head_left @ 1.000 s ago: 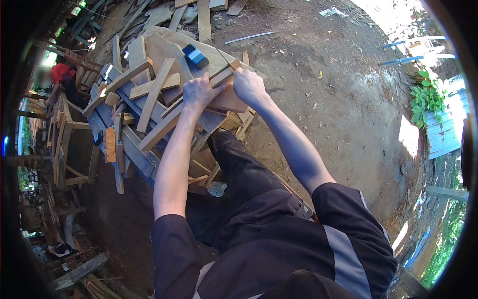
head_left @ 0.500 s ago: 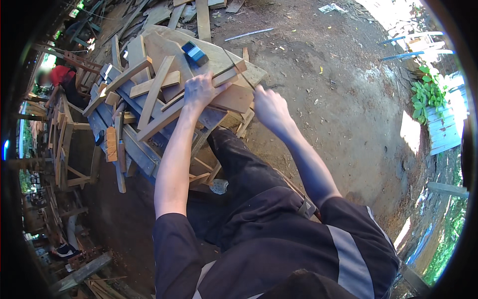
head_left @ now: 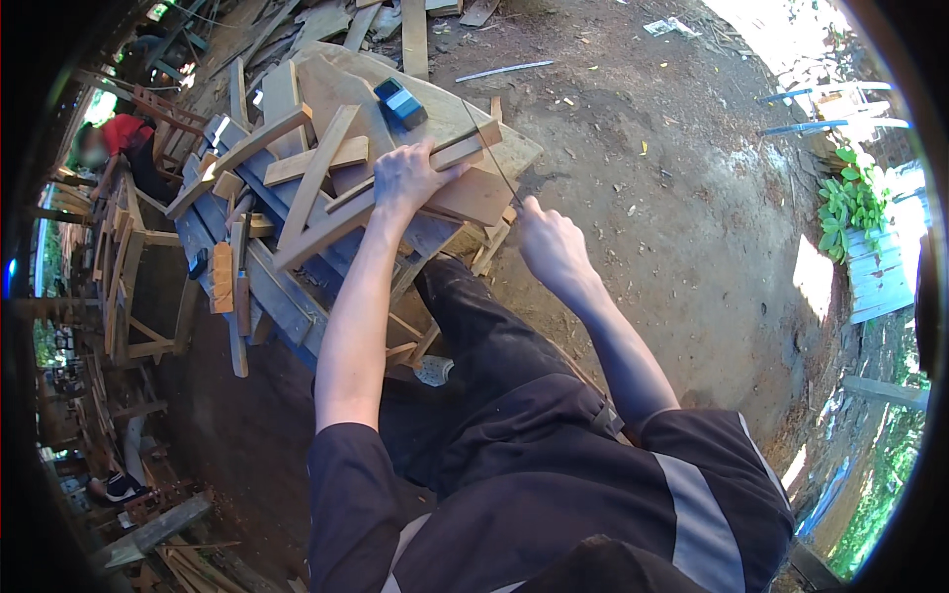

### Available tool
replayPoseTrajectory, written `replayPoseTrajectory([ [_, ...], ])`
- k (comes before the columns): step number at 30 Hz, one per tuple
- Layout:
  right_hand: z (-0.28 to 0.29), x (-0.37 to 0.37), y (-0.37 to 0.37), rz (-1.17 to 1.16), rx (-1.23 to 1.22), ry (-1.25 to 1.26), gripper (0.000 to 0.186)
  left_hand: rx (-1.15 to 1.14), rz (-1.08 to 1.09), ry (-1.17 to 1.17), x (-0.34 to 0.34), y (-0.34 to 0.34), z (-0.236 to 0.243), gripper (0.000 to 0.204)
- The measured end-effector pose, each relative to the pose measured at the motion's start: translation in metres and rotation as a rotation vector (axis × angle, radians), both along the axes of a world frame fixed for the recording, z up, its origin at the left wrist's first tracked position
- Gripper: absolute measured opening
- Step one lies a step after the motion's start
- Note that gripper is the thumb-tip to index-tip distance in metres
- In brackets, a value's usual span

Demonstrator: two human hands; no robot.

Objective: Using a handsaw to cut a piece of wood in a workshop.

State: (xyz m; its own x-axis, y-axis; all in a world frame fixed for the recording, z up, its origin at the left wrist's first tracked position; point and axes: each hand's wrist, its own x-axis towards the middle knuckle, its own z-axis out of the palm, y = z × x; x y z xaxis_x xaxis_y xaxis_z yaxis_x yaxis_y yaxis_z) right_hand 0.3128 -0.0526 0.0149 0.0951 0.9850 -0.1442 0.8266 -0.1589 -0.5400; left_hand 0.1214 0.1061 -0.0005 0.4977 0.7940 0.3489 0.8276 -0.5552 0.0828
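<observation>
My left hand [head_left: 405,180] presses down on a long wooden strip [head_left: 331,235], its fingers wrapped over the wood. The strip lies slantwise on the cluttered workbench, its far end pointing right. In my right hand [head_left: 554,244] is a thin, dark-bladed saw [head_left: 498,160], its handle hidden in the closed fist. The blade slants up and left from the fist across the strip's right end. Under that end is a wider wooden block [head_left: 479,196]. A blue and black box-shaped object [head_left: 399,103] sits on the bench just beyond my left hand.
Loose wooden pieces [head_left: 318,168] cross each other on the bench's left side. An orange-brown block [head_left: 221,279] is at its near left edge. Wooden frames [head_left: 124,287] and a person in red [head_left: 127,133] are at far left. Bare dirt floor [head_left: 652,198] spreads rightward.
My right hand has drawn the saw back toward me, down and slightly right. The left hand stays on the strip, and the whole view has shifted a little.
</observation>
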Motion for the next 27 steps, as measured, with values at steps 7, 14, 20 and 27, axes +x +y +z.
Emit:
replayPoseTrajectory([
  [7,-0.010,0.008,0.084,-0.006,0.083,-0.053,0.020,0.006,0.045,-0.013,0.006,0.001,-0.005,0.068],
  [14,-0.022,-0.016,0.109,0.049,0.131,-0.008,0.019,0.006,0.110,0.028,-0.010,0.001,-0.005,0.069],
  [20,-0.030,-0.010,0.126,0.052,0.223,-0.006,0.019,-0.059,0.138,0.078,0.007,0.004,0.001,0.069],
  [27,-0.006,-0.008,-0.006,0.017,0.073,0.060,0.021,-0.042,0.183,0.053,-0.009,0.002,0.000,0.065],
])
